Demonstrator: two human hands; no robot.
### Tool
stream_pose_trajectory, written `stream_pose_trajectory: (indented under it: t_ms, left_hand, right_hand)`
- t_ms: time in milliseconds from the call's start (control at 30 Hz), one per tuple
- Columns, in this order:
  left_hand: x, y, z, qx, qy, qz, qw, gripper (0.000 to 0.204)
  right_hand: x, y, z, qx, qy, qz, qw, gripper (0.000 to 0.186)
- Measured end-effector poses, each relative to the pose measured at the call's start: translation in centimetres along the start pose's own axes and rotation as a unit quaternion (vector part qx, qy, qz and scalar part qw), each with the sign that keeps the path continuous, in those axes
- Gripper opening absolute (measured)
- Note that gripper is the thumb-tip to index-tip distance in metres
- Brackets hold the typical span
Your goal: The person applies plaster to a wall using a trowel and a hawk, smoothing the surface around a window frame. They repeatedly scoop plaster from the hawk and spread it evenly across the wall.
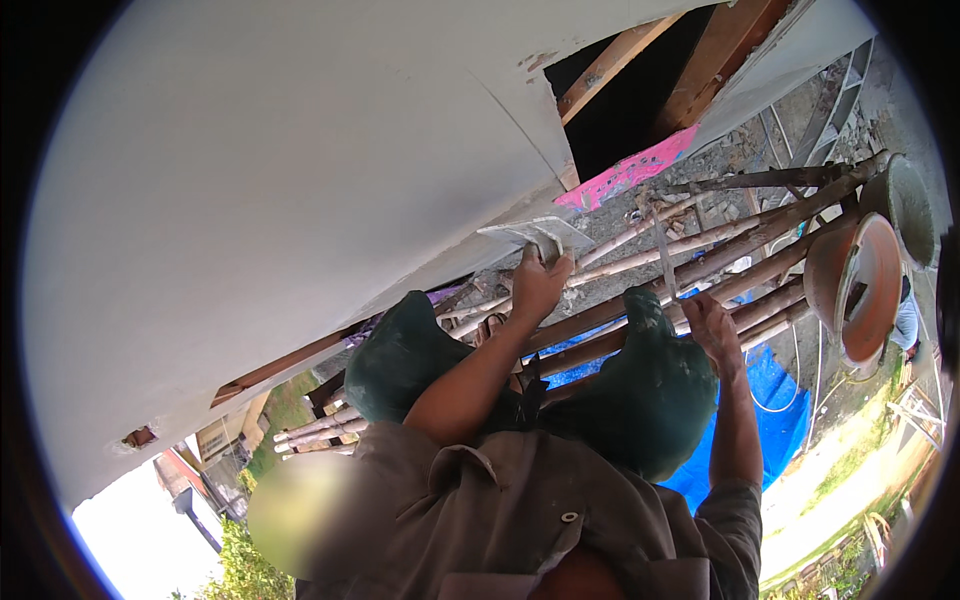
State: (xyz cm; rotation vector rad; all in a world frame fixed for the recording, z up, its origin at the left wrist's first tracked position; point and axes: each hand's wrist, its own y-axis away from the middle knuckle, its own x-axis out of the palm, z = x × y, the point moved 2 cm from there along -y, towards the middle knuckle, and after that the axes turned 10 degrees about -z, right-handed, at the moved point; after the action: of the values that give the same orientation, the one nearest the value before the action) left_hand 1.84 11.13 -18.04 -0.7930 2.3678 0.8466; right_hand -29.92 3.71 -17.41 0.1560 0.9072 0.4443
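My left hand (538, 290) grips a flat metal plastering trowel (510, 230), its plate close to the edge of the white plastered wall (250, 180). Whether the plate touches the surface I cannot tell. Further right, my right hand (712, 325) is closed on the lower end of a long, narrow, pale flat tool (666, 255) that points upward in the picture. Above the trowel is a dark rectangular opening (640, 80) with timber pieces, bordered below by a torn pink sheet (625, 170). My knees, in dark green trousers (650, 400), are bent beneath me.
Wooden pole scaffolding (750, 240) runs under me, over rubble and a blue tarp (770, 400). An orange bucket (820, 280) and a grey bucket (910, 205) stand at the right. Beyond them is part of a person in blue (905, 325). A metal ladder (845, 90) is at the upper right.
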Motion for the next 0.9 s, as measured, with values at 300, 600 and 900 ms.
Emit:
stream_pose_trajectory:
  t_ms: [300,600,900]
  left_hand:
    - [-2.0,1.0,-1.0,0.081,0.133,0.028,0.987,0.038]
    - [-12.0,4.6,-4.2,0.324,-0.136,0.146,0.925,0.030]
    - [-16.2,5.4,-6.3,0.325,0.029,0.275,0.905,0.047]
  right_hand:
    - [1.4,-0.8,4.5,-0.012,-0.046,-0.008,0.999,0.034]
    - [-5.0,-0.9,9.8,-0.050,-0.102,-0.028,0.993,0.034]
    - [-7.6,0.3,13.7,-0.108,-0.092,-0.104,0.984,0.027]
